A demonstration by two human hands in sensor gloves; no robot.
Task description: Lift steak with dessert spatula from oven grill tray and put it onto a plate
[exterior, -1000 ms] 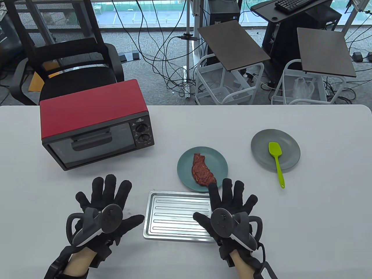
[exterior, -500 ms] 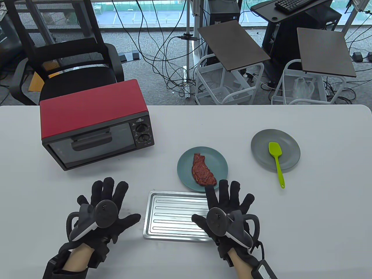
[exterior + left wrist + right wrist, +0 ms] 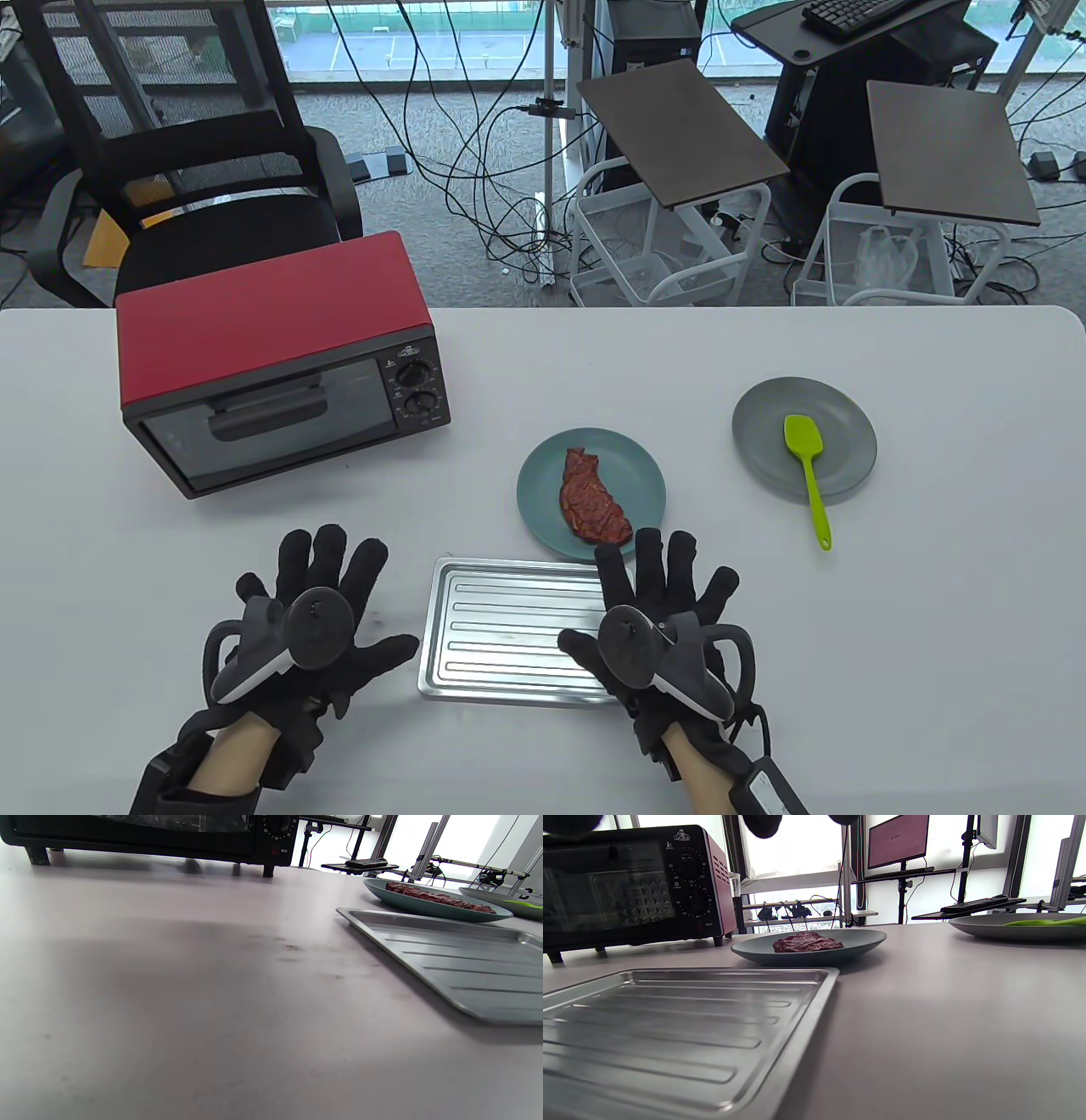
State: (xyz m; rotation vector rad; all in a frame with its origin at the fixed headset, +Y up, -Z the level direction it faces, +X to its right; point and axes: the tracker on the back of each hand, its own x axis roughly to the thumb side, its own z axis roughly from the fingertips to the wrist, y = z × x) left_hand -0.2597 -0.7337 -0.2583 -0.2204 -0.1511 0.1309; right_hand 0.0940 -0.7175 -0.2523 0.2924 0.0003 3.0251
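Note:
The red-brown steak (image 3: 591,499) (image 3: 807,941) (image 3: 437,895) lies on a teal plate (image 3: 539,475) (image 3: 865,938) (image 3: 407,905). In front of it sits the silver grill tray (image 3: 509,628) (image 3: 670,1027) (image 3: 466,959), with nothing on it. A lime-green dessert spatula (image 3: 806,467) rests on a grey plate (image 3: 764,424) (image 3: 1009,928) at the right, its handle sticking out over the rim. My left hand (image 3: 318,586) lies flat with spread fingers left of the tray. My right hand (image 3: 657,586) lies flat over the tray's right end, holding nothing.
A red and black toaster oven (image 3: 280,365) (image 3: 628,882) (image 3: 148,836) stands at the back left, door closed. Beyond the white table's (image 3: 933,637) far edge are an office chair (image 3: 212,187), side carts and cables.
Both hands drew back slightly toward the near edge; the right hand's fingertips came off the teal plate's rim. The steak, plates, spatula and tray did not move.

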